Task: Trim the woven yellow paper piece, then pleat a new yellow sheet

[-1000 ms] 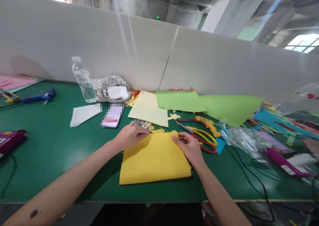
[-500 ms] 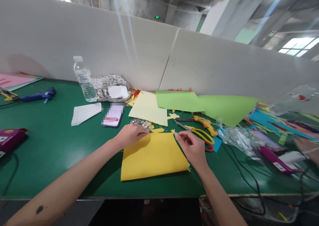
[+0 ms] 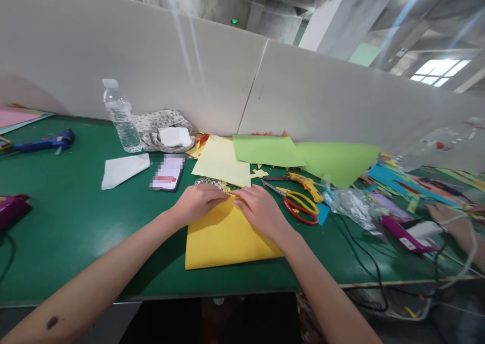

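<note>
On head cam I have the yellow sheet (image 3: 223,243) flat on the table (image 3: 56,207), on the wearer's side of both hands. It looks longer left to right, near edge roughly parallel to the table's front. Left hand (image 3: 199,201) and right hand (image 3: 259,210) both touch its far edge, fingers curled, tips nearly meeting mid-edge; neither's nearer. Can't tell pinch from press: undersides hidden. Right forearm crosses the sheet's right end. Scissors (image 3: 287,196) sit just right of the right hand.
</note>
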{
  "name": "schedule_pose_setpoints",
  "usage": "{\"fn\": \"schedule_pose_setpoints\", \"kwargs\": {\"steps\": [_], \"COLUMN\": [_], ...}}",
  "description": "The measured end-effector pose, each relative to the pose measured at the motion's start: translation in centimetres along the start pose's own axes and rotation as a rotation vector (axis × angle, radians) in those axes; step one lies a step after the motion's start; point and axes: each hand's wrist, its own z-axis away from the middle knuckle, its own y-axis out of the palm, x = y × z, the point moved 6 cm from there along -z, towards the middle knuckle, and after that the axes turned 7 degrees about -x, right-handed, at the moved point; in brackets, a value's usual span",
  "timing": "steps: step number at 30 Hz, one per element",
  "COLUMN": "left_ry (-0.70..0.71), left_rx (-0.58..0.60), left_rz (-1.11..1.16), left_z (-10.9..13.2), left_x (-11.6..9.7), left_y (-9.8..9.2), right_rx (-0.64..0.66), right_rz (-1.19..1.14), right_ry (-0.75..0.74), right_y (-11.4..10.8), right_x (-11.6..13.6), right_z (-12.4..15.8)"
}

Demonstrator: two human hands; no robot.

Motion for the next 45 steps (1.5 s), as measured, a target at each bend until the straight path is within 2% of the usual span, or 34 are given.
{"fn": "schedule_pose_setpoints", "kwargs": {"steps": [5,10,29,45], "left_ry": [-0.072,-0.167,-0.097,-0.048], "left_rx": [-0.046,-0.034,-0.067,0.056], "left_rz": [0.014,0.036,0.075,-0.039], "left_z": [-0.2,-0.3,-0.3,-0.1], "left_x": [0.5,1.0,0.9,0.2], "left_y": [-0.4,-0.5,-0.6,-0.2], "right_rx": [-0.066,-0.104,-0.150,-0.132], "right_rz": [-0.103,-0.159,-0.227,-0.319], "right_ry": [0.054,0.101,0.166,0.272], "right_y": [0.2,0.2,0.1,0.8], "right_x": [-0.2,-0.6,-1.0,-1.4], "right_z": [-0.1,0.1,0.1,0.3]}}
